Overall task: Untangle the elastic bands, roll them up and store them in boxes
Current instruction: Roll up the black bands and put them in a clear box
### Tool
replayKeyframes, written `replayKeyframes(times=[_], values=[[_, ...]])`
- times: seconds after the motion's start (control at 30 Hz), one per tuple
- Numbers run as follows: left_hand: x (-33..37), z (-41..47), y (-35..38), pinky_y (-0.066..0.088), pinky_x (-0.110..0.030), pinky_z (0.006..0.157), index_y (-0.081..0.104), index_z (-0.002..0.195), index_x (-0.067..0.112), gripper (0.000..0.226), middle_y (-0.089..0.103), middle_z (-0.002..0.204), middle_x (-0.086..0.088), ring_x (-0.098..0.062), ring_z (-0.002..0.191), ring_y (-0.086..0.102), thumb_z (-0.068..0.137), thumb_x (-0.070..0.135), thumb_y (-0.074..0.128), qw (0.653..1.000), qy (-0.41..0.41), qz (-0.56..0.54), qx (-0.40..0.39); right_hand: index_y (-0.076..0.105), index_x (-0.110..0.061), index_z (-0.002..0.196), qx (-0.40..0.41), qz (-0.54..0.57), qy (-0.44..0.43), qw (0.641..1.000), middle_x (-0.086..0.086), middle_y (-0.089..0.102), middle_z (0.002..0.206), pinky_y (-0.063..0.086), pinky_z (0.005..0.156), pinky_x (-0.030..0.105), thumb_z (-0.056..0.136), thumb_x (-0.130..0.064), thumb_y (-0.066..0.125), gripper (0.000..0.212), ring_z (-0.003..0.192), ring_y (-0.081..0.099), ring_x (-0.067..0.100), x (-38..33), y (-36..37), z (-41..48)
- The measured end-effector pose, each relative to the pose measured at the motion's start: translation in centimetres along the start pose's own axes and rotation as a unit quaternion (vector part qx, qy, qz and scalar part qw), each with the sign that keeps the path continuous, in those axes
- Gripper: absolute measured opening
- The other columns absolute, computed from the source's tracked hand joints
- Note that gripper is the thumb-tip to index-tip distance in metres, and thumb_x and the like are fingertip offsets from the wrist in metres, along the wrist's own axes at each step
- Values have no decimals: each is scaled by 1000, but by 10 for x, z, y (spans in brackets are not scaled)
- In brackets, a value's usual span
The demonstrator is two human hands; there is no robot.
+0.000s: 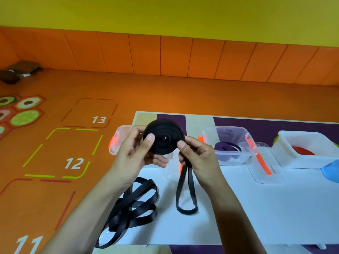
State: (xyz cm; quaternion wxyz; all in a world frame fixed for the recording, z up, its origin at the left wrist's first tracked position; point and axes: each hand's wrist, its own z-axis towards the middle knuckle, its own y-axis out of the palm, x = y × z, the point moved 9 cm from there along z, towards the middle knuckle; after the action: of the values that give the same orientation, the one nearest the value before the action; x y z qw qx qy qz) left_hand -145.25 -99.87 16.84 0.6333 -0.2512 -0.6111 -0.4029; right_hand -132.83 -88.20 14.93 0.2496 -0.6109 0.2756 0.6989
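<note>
The left hand (135, 151) and right hand (198, 156) pinch a black roll (164, 138) above the counter (256, 208), thumbs on its face, and its last loop (185, 197) hangs unwound below it. Right of the roll, a purple band (224, 148) lies in a clear box (229, 128) and a red band (302, 150) in a white box (308, 136). Below-left of the roll, a tangled black band (134, 208) waits untouched.

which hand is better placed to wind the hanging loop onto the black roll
Probably the right hand: the hanging loop runs down from its fingers, beside the black roll. The left hand pinches the roll's other side, steadying it.
</note>
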Motion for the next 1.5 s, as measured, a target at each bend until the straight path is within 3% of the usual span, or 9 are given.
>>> replayKeyframes(times=[0.17,0.33,0.47,0.53,0.63,0.77,0.93,1.3,1.5], values=[[-10,-3,16,62,-43,64,43,121,7,16,74,103,-4,-46,80,74,108,15,38,995,-59,-81,-16,73,-25,98,24,-30,0,999,2,55,62,45,60,21,100,-28,63,11,58,49,13,5,-3,2],[-12,1,-13,59,-47,56,59,107,21,19,67,107,-7,-31,69,72,97,38,62,972,-65,222,-29,72,-19,112,-38,-127,-21,991,-22,59,61,39,63,12,103,-20,59,16,58,51,1,-4,-6,5],[9,9,-14,54,-32,49,65,104,35,9,66,99,15,-20,61,65,96,39,66,939,-5,338,-66,76,-29,113,-102,-185,-19,977,-13,75,99,53,86,26,99,-27,65,17,93,68,11,-8,4,6],[6,10,-8,57,-34,51,66,100,34,6,68,89,6,-24,65,67,97,39,63,942,-28,313,-115,77,-30,110,-99,-164,-18,981,-7,76,101,54,90,31,98,-26,68,16,97,68,17,-8,6,7],[1,7,-4,62,-46,59,65,101,24,17,66,91,-1,-31,73,69,95,40,60,960,-46,244,-131,79,-26,103,-75,-115,-14,990,-10,70,79,49,70,22,96,-21,71,13,70,60,11,-7,2,8],[4,9,-6,63,-51,61,64,106,15,21,66,94,7,-44,71,68,95,32,60,985,-21,157,-71,79,-26,101,-56,-93,3,994,-3,57,70,46,65,28,96,-27,70,11,62,50,17,3,-5,9],[5,13,-19,63,-51,60,64,107,13,24,72,98,-6,-31,72,74,94,32,61,994,-7,101,47,78,-23,96,11,-66,19,998,-12,59,65,46,62,26,98,-28,65,13,59,50,18,13,-6,10],[-6,5,-16,64,-46,64,62,116,9,21,70,100,10,-25,83,76,103,25,55,991,0,92,97,78,-21,104,66,9,34,997,-9,45,58,31,51,25,96,-30,68,16,57,33,15,26,5,10],[-24,9,-22,63,-50,69,66,112,23,24,72,103,4,-25,75,75,99,42,60,968,-91,234,-16,73,-17,109,4,-84,9,996,-21,56,56,37,57,12,103,-21,57,17,51,47,1,12,-3,11]])
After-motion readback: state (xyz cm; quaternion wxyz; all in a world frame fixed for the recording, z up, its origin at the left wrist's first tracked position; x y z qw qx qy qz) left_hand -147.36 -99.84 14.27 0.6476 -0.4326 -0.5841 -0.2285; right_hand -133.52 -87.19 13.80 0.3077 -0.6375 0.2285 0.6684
